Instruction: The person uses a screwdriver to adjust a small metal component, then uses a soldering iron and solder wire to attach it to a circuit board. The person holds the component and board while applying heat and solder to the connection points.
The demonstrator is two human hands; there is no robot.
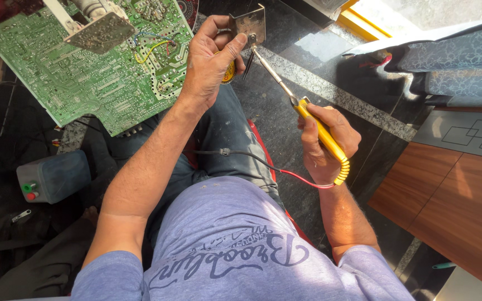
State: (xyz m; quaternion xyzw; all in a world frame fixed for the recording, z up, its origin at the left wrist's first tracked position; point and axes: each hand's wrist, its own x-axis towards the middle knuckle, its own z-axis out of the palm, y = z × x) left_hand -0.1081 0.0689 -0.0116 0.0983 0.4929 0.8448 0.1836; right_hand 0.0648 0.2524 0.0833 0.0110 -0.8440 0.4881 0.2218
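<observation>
Hands are both busy above the person's lap. The left hand [210, 56] is closed around a small round yellow tin [229, 72], and its thumb and forefinger pinch a small metal plate [250, 25] by the lower edge, so the plate stands upright over the dark stone floor [285, 128]. The right hand [324, 142] is wrapped in a fist around the yellow handle of a soldering iron [316, 125]. The thin metal shaft of the iron goes up and to the left, and its tip touches the bottom edge of the plate, just beside the left thumb. From the end of the handle, a red wire [302, 179] goes across the lap and joins a black cable [235, 153]. To the left of the left hand, a large green circuit board [79, 72] lies tilted, with coloured wires on it. Further left and lower, a grey plastic box [54, 175] with a green and a red terminal stands on the floor. On the right, well apart from the hands, there is a wooden panel [453, 206].
</observation>
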